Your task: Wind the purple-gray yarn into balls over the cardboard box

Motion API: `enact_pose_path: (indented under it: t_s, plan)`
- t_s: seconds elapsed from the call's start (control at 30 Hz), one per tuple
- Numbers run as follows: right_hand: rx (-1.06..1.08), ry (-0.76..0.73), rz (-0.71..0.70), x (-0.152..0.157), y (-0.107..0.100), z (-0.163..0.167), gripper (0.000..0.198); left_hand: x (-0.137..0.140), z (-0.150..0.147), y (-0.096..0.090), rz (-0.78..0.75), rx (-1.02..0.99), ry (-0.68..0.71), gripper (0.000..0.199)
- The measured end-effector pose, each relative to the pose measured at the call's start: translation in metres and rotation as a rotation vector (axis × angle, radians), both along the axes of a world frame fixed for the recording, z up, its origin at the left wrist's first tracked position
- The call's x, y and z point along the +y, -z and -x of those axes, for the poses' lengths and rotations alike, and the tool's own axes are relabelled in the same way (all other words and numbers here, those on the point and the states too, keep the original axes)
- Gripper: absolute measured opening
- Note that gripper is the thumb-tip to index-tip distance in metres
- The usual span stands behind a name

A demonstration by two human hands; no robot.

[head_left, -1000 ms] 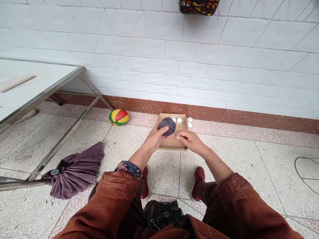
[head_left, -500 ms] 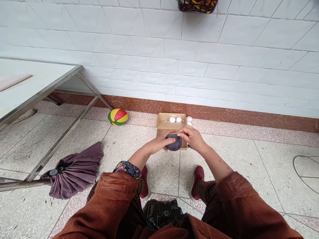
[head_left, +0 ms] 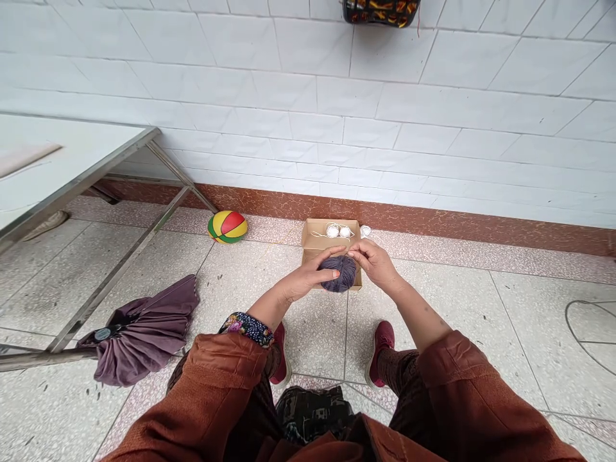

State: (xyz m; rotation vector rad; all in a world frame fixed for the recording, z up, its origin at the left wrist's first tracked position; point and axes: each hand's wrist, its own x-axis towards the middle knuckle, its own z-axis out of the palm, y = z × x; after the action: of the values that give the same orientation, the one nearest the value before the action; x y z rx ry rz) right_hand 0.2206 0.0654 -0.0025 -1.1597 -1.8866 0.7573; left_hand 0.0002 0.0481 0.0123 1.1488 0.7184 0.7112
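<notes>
Head view: A multicoloured ball (head_left: 228, 226) rests by the leg of a bench (head_left: 96, 138), a purple umbrella (head_left: 149, 340) on the floor. Hands partly block a cardboard box (head_left: 317, 244) holding white balls (head_left: 332, 230). Before it, left-hand (head_left: 305, 277) fingers wrap a dark yarn ball (head_left: 342, 280), lower than a second ago; right-hand (head_left: 375, 264) fingertips press together at its top edge, any strand indistinct.
</notes>
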Motion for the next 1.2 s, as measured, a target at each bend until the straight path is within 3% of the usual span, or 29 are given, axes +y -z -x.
enact_pose_path:
  t_s: [0.13,0.37,0.43,0.53,0.63,0.7,0.8,0.9,1.03,1.2]
  plan:
    - [-0.02,-0.09,0.099,-0.002,0.005,0.004,0.014,-0.002,0.0,-0.004,0.139,-0.258,0.006,0.063]
    - [0.076,-0.227,0.293,-0.013,-0.004,0.011,0.021,0.009,0.001,-0.007,0.148,-0.383,-0.287,0.069]
    - [0.106,-0.278,0.35,-0.017,-0.012,0.012,0.025,0.014,0.001,-0.005,0.111,-0.28,-0.403,0.063]
    - [0.151,-0.307,0.373,-0.021,-0.022,0.012,0.03,0.018,0.0,0.002,0.014,0.062,-0.492,0.055]
    - [0.174,-0.216,0.269,-0.019,-0.026,0.008,0.032,0.017,-0.001,0.007,-0.213,0.366,-0.421,0.056]
    - [0.179,-0.132,0.197,-0.015,-0.025,0.004,0.031,0.013,-0.001,0.007,-0.288,0.424,-0.284,0.062]
    - [0.175,-0.039,0.124,-0.008,-0.02,0.001,0.029,0.007,-0.001,0.001,-0.219,0.294,-0.027,0.072]
    - [0.149,-0.013,0.132,-0.004,-0.012,0.002,0.025,0.001,-0.002,-0.004,-0.144,0.016,0.055,0.069]
    - [0.097,-0.016,0.219,-0.006,-0.004,0.006,0.025,-0.001,-0.002,-0.005,0.048,-0.259,0.019,0.068]
    - [0.063,-0.084,0.234,-0.011,-0.003,0.01,0.026,0.007,0.0,-0.003,0.108,-0.32,-0.236,0.064]
